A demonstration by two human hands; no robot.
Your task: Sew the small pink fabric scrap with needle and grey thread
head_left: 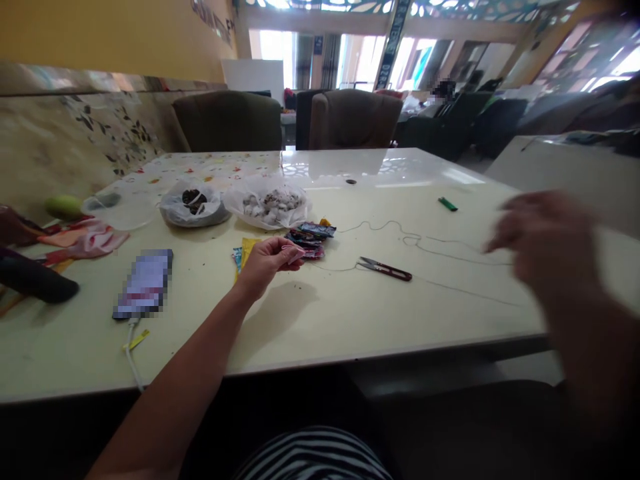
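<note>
My left hand (pixel 267 261) pinches a small piece of pink cloth (pixel 294 252) above the table, beside a pile of small dark and colourful fabric pieces (pixel 313 237). Out to the right, my right hand (pixel 543 230) is raised over the table and blurred by motion; what its fingers hold, if anything, cannot be made out. Thin thread (pixel 450 255) runs in loose curves across the table between the hands. Small thread snips (pixel 387 269) with dark red handles lie on the table between them. A yellow packet (pixel 249 248) is partly hidden behind my left hand.
On the white table (pixel 320 333) stand a bag of white tufts (pixel 273 205) and a bag of dark bits (pixel 194 203). A phone (pixel 145 283) with a cable, a green lighter (pixel 448 204), pink cloth (pixel 95 239) and a black cylindrical object (pixel 37 277) lie around. Chairs stand beyond.
</note>
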